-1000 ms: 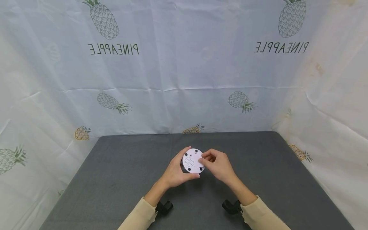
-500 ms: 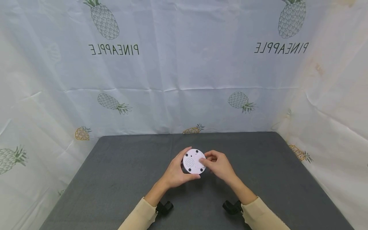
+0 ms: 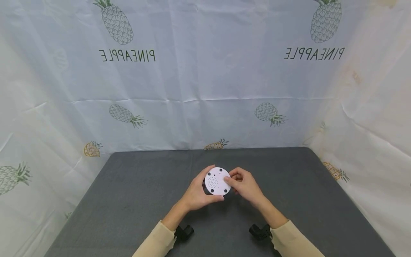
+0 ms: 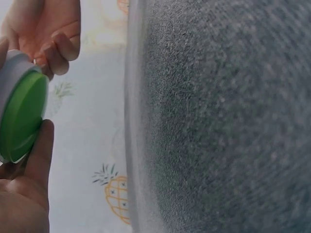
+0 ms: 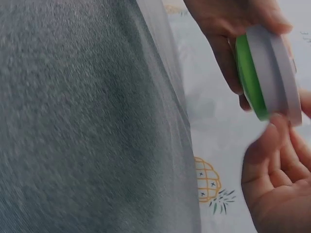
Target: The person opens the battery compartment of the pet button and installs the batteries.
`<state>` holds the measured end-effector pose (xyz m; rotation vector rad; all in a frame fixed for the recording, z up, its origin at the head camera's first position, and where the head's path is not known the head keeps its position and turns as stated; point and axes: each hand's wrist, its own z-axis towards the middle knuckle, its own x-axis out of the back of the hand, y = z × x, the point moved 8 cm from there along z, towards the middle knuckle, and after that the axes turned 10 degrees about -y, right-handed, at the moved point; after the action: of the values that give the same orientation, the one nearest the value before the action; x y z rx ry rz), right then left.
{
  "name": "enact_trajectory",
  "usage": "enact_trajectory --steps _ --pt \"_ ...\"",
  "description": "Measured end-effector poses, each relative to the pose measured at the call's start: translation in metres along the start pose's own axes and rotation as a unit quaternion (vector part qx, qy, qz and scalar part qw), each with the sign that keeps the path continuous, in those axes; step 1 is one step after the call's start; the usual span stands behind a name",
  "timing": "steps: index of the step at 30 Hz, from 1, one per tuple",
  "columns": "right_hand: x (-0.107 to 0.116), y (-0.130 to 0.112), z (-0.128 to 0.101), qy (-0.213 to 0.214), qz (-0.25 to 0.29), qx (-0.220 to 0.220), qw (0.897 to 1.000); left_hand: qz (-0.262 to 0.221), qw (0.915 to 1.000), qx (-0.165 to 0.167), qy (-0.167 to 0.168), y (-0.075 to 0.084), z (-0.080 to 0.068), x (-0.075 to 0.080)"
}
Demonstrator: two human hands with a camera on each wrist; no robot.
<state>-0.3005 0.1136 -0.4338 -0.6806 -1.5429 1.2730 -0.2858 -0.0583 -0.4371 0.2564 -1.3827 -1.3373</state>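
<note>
A round white sound button [image 3: 212, 182] is held off the table, its back with speaker holes and several dark feet facing up toward the head camera. Its green top [image 4: 25, 114] faces away, visible in both wrist views. My left hand [image 3: 196, 192] grips the rim, thumb along the near edge and fingers round the far side. At the right rim, my right hand [image 3: 245, 185] pinches the button, thumb on the back and a fingertip [image 5: 277, 125] against the side. The part of the back beneath the right thumb is hidden.
A dark grey table [image 3: 144, 200] lies beneath both hands. White cloth [image 3: 205, 71] printed with pineapples hangs behind and along the sides. Black wrist mounts [image 3: 259, 232] sit at the cuffs of the pale sleeves.
The right thumb has shifted slightly right, and its fingers now lie at the rim rather than over the back. A slanted panel edge beside the thumb no longer shows. The left hand's grip is unchanged.
</note>
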Motion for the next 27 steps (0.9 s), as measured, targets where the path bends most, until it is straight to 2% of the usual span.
enact_trajectory --steps 7,10,14,21,27 --pt "-0.01 0.006 0.004 -0.117 -0.012 -0.021 0.993 0.004 0.9998 -0.014 -0.014 0.004 0.001 -0.003" --pt "-0.013 0.008 0.005 -0.144 -0.009 -0.022 0.989 0.012 0.9995 -0.011 -0.027 0.005 0.001 -0.005" --pt "-0.012 0.009 0.005 -0.141 -0.004 -0.018 0.99 0.021 0.9991 0.001 -0.038 0.006 0.001 -0.006" --pt "-0.007 0.011 0.005 -0.105 -0.005 -0.022 0.994 0.032 0.9978 0.018 -0.055 0.003 0.002 -0.007" --pt "-0.004 0.011 0.004 -0.088 -0.003 -0.006 0.996 -0.027 0.9969 0.024 -0.07 -0.004 0.001 -0.007"
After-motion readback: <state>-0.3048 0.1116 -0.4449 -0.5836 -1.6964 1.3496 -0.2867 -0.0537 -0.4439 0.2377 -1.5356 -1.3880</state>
